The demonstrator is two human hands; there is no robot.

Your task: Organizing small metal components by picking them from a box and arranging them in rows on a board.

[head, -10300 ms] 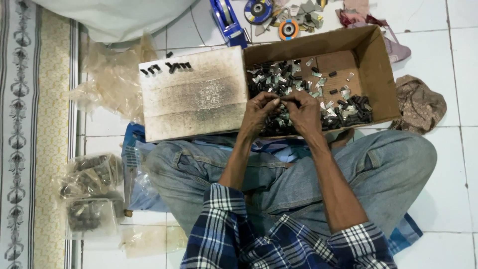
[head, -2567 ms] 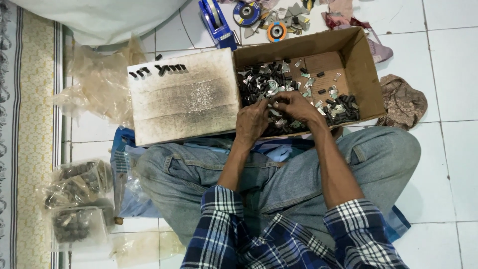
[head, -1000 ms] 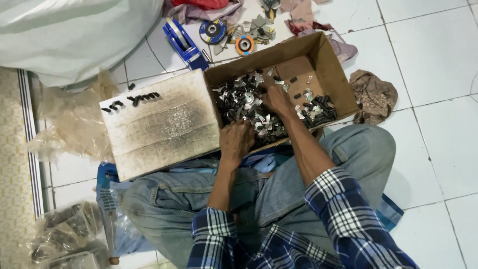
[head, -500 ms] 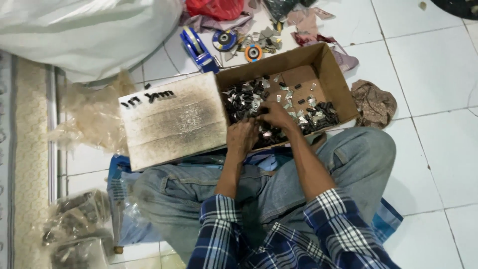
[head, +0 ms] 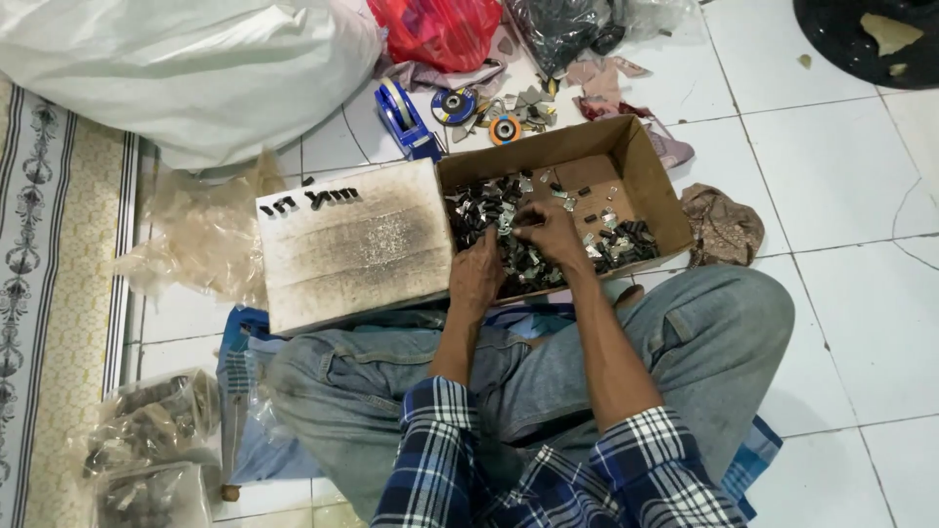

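Observation:
An open cardboard box (head: 646,171) sits on the tiled floor in front of my crossed legs. It holds a heap of small grey and black metal pieces (head: 489,210). Both hands are inside it, over the heap. My left hand (head: 476,276) rests on the pieces near the box's front edge, fingers curled down. My right hand (head: 553,233) lies further in, its fingers bent onto the pieces at the middle. Whether either hand pinches a piece is hidden by the fingers. A soot-stained white board (head: 352,244) lies left of the box with a short row of dark pieces (head: 308,200) along its far edge.
A blue tape dispenser (head: 406,117) and round discs (head: 479,112) lie beyond the box. A big white sack (head: 186,68) and a red bag (head: 440,29) are at the back. Clear plastic bags (head: 147,440) with parts lie at left beside a patterned mat (head: 49,293). A brown rag (head: 724,225) is at right.
The view has tilted up and shifted, showing more of the sack and bags. My right hand drew back from the far part of the box toward the middle of the heap, close to the left hand.

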